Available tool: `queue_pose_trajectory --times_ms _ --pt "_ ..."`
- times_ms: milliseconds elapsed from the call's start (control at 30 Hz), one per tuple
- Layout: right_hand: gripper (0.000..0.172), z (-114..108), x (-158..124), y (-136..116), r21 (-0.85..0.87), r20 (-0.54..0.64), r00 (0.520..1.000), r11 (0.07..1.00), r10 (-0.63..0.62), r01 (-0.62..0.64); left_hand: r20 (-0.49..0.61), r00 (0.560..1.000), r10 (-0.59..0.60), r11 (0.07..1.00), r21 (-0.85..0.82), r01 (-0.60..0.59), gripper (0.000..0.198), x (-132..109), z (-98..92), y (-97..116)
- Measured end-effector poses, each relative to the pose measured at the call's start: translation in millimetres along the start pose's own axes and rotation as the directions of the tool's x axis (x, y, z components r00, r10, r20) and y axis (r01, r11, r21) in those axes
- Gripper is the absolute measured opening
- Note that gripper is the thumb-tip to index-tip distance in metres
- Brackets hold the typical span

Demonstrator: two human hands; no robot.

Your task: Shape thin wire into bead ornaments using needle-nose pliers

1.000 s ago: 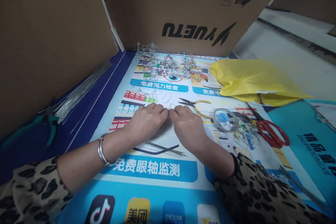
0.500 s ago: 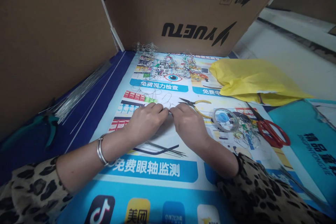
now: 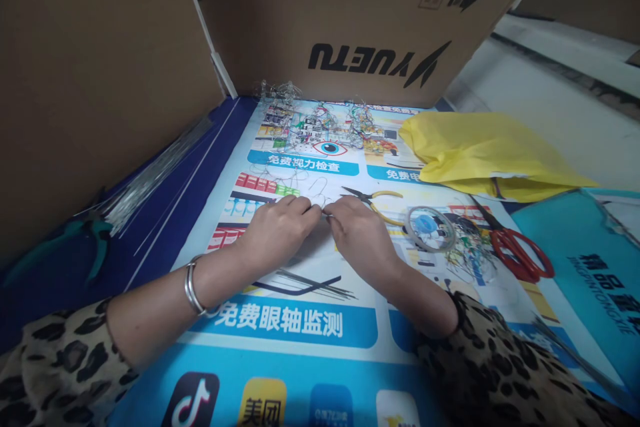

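My left hand [image 3: 280, 230] and my right hand [image 3: 360, 237] rest side by side on a printed blue-and-white poster [image 3: 300, 327], fingertips pinched together on a thin bent wire [image 3: 323, 203] between them. Both hands are closed around it. Yellow-handled pliers [image 3: 377, 200] lie just beyond my right hand. A roll of clear tape [image 3: 430, 228] sits to its right. A few dark straight wires [image 3: 310, 283] lie on the poster under my wrists. A metal bangle [image 3: 193, 287] circles my left wrist.
Cardboard box walls [image 3: 350, 7] stand behind and to the left. Tangled wire pieces [image 3: 320, 120] lie at the back; a bundle of straight wires [image 3: 150, 173] and teal pliers [image 3: 85, 240] sit left. A yellow bag [image 3: 480, 153], red scissors [image 3: 520, 250] and wire scraps [image 3: 470, 253] sit right.
My right hand has shifted slightly right and turned a little, opening a small gap between the two hands. My left hand has barely moved.
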State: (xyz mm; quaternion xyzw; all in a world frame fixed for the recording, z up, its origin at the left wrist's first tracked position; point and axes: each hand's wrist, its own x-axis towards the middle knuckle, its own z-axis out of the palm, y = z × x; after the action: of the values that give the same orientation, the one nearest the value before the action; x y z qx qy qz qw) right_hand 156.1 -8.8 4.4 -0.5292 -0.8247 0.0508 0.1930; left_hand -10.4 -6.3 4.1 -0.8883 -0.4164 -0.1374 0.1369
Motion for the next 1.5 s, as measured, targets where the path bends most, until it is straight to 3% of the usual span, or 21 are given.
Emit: queue_pose_trajectory --times_ms 800,1500 --pt "0.020 0.7 2.0 5.1 0.163 -0.079 0.997 0.986 -0.019 0.031 -0.018 0.994 -0.105 0.979 -0.179 0.100 0.022 2.1 7.9 -2.6" --pt "0.018 1.4 1.5 7.0 0.236 -0.099 0.995 0.971 -0.007 0.031 0.015 0.973 -0.228 0.808 -0.555 0.198 0.023 6.0 7.4 -4.8"
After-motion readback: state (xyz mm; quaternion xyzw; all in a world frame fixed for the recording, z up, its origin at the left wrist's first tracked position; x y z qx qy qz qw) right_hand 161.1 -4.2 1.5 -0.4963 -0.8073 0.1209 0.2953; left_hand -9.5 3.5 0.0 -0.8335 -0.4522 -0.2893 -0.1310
